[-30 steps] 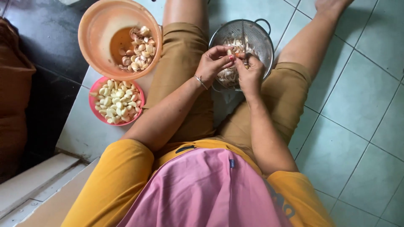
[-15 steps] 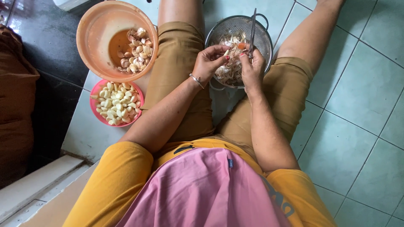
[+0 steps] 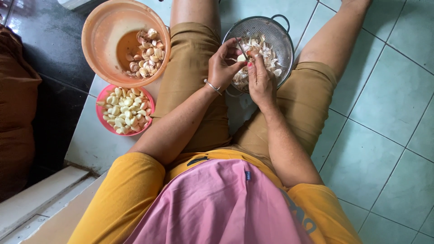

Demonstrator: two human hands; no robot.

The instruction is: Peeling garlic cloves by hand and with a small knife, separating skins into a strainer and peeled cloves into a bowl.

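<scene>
Head view: over the metal colander (image 3: 284, 34), left hand (image 3: 222, 65) pinches a garlic clove (image 3: 241, 58); right hand (image 3: 259, 77) grips a knife (image 3: 242, 49) pointing away, upper-left.

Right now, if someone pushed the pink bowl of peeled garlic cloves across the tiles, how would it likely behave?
The pink bowl looks like thin plastic on smooth tile floor, so it would probably slide easily rather than tip. It is shallow and wide, which suggests it is stable. The peeled garlic cloves lie loose and heaped, so a sharp shove might send a few rolling out.
</scene>
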